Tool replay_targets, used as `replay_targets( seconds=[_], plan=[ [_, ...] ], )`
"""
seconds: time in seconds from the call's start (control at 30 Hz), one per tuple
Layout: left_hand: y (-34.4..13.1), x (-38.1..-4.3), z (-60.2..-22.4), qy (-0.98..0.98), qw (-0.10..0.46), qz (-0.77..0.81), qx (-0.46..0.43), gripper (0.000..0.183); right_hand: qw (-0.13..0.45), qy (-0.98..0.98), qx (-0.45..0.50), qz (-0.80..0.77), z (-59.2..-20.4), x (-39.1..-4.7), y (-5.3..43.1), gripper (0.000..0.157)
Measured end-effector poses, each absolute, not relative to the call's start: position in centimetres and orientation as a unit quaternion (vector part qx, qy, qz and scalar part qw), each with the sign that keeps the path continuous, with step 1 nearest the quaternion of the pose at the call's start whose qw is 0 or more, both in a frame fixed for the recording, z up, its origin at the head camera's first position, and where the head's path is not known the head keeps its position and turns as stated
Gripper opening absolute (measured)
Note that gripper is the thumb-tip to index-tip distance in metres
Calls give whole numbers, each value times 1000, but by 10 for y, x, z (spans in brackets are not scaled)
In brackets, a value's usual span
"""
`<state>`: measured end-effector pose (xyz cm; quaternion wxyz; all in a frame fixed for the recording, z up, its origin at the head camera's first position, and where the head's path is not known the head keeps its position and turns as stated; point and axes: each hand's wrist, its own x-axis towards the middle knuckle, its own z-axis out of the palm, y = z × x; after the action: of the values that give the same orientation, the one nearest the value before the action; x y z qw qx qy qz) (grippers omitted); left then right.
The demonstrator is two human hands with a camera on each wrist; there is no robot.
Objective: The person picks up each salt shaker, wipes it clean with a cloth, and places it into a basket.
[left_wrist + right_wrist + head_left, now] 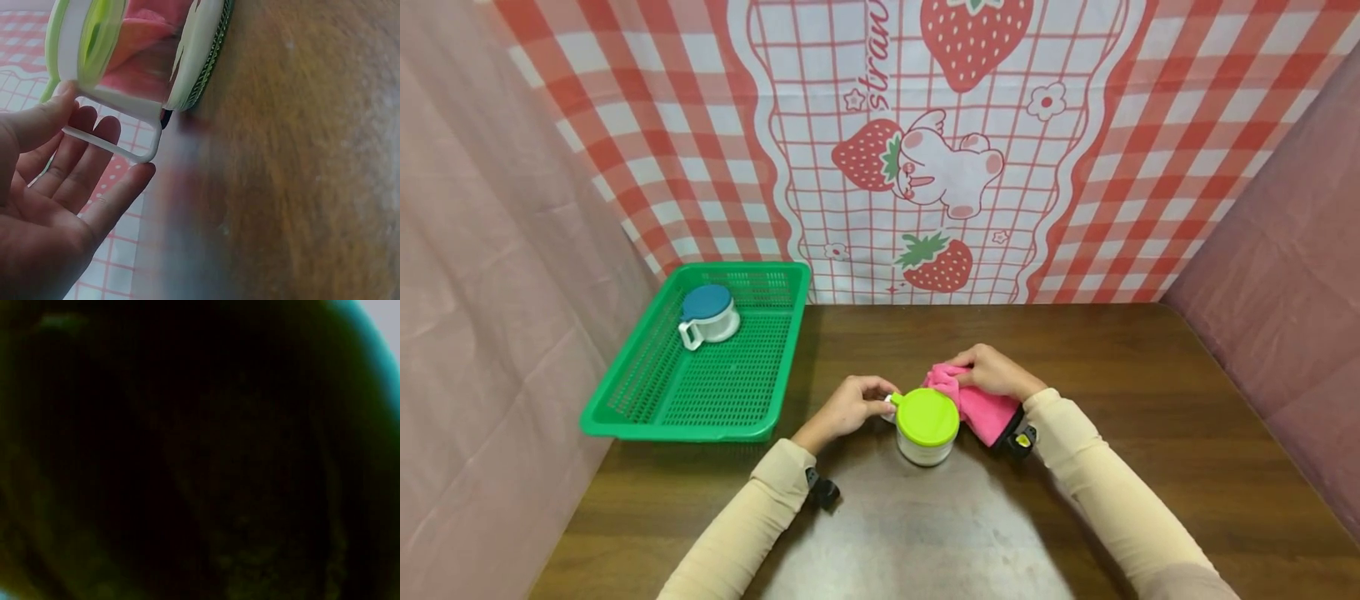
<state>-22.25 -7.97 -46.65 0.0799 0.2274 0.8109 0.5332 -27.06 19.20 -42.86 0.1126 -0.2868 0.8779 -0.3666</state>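
A clear seasoning jar with a lime-green lid and a white handle stands near the middle of the table. My left hand holds it by that handle, thumb at the top and fingers about the loop in the left wrist view. On the jar's far right side, my right hand grips a bunched pink cloth against or close beside the wall; exact contact is hidden. Pink shows through the clear wall in the left wrist view. The right wrist view is almost wholly dark.
At the left stands a green plastic basket holding a similar jar with a blue lid. The brown wooden table meets a strawberry-patterned cloth backdrop. Pink curtains hang at both sides.
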Motion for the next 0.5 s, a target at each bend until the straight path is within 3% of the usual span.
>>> replay_targets(
  seconds=[0.5],
  plan=[
    [-81, -224, -467, 803, 82, 541, 237, 22, 117, 875, -313, -351, -435, -289, 170, 27]
  ],
)
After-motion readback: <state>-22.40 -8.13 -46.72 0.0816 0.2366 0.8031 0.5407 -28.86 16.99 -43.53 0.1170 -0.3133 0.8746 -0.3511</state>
